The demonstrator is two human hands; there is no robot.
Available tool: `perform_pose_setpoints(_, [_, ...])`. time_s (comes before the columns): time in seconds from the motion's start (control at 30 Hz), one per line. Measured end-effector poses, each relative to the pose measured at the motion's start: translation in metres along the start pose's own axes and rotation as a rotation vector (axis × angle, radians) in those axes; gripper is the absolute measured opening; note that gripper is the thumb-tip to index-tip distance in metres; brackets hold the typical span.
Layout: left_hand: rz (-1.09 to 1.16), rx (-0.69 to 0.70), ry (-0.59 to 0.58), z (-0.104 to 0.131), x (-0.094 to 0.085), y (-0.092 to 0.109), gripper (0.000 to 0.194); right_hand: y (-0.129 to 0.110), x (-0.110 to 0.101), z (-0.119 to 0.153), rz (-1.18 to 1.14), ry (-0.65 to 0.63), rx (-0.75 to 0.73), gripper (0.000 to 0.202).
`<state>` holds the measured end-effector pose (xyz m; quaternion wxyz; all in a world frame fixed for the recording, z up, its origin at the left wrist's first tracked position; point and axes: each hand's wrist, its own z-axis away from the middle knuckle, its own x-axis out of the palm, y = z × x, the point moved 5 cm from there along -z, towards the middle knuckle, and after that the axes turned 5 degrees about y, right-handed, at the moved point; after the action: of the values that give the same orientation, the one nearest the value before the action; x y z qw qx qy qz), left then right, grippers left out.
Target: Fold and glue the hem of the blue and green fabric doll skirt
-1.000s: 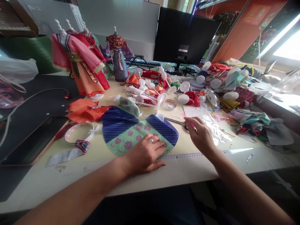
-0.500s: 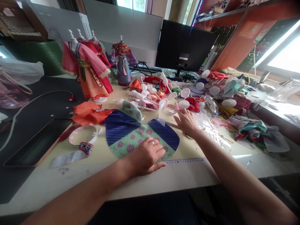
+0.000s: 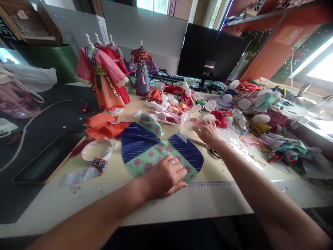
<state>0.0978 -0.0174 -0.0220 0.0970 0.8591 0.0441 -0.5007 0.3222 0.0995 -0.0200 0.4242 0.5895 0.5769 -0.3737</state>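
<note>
Head view, left to right. A dark tablet (image 3: 47, 159) lies flat on the black mat at the left edge of the table (image 3: 208, 201), with a loop of printed ribbon (image 3: 96, 152) just beside it and crumpled orange cloth (image 3: 104, 125) behind that. Farther back stand dressed dolls (image 3: 105, 78) in pink, red and orange robes.

In the middle, the small garment (image 3: 156, 147), made of blue striped and green flowered cloth, lies spread on the table. The left hand (image 3: 163, 177) rests palm down on its near edge, fingers (image 3: 179, 166) loosely curled and flat, pressing the cloth and gripping nothing. A clear ruler (image 3: 213, 183) lies along the table edge just beside that hand.

To the right, the right hand (image 3: 206, 131) reaches over the scissors (image 3: 208, 147) to a small round dish (image 3: 193, 122) among the white doll stands (image 3: 211, 105). Its fingertips are on or just over the dish rim; I cannot tell whether they pinch anything. A heap of cloth scraps (image 3: 283, 149) spreads beyond.

To do this well, I judge the left palm should keep even pressure so the garment does not shift, and the right should lift lightly so the dish does not tip.
</note>
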Motion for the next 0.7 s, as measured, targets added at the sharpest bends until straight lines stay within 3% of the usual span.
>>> perform_pose_setpoints(0.2, [-0.027,-0.046,0.066,-0.001,-0.012,-0.008,0.024,-0.009,-0.030,0.019,-0.040,0.122,-0.019,0.037])
perform_pose_setpoints(0.37, [-0.129,-0.214,0.251,0.002,-0.034,-0.033,0.021,-0.049,-0.053,0.055,-0.216,0.103,-0.294,0.027])
perform_pose_setpoints(0.47, [-0.135,-0.330,0.151,0.004,-0.031,-0.045,0.020,-0.069,-0.050,0.074,-0.196,-0.038,-0.374,0.024])
perform_pose_setpoints(0.57, [-0.146,-0.431,-0.034,0.007,-0.020,-0.052,0.020,-0.078,-0.041,0.081,-0.111,-0.179,-0.311,0.022])
perform_pose_setpoints(0.7, [-0.189,-0.451,-0.133,0.011,-0.015,-0.049,0.014,-0.086,-0.038,0.084,-0.094,-0.251,-0.257,0.018])
